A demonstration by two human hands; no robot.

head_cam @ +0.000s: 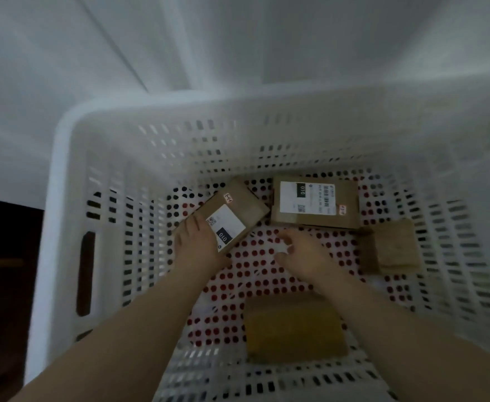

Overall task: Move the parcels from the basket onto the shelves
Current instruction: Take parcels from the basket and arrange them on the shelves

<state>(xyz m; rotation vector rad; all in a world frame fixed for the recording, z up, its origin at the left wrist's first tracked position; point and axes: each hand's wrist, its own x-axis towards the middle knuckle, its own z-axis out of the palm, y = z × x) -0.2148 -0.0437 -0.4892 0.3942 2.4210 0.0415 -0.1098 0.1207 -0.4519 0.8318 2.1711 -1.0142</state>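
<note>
Both my arms reach down into a white perforated basket (64,198). My left hand (196,242) grips the near end of a tilted brown parcel (238,210) with a white label reading 010. My right hand (299,253) hovers just right of it, fingers loosely spread over the basket floor, holding nothing. A second labelled brown parcel (316,203) lies flat just beyond my right hand. A plain brown parcel (391,246) lies at the right, and a yellowish padded parcel (294,329) lies near me between my forearms. No shelf is clearly in view.
The basket's high walls surround the parcels on all sides, with a handle slot (85,274) in the left wall. White surfaces (238,39) rise behind the basket. A dark area (3,271) lies to the left of the basket.
</note>
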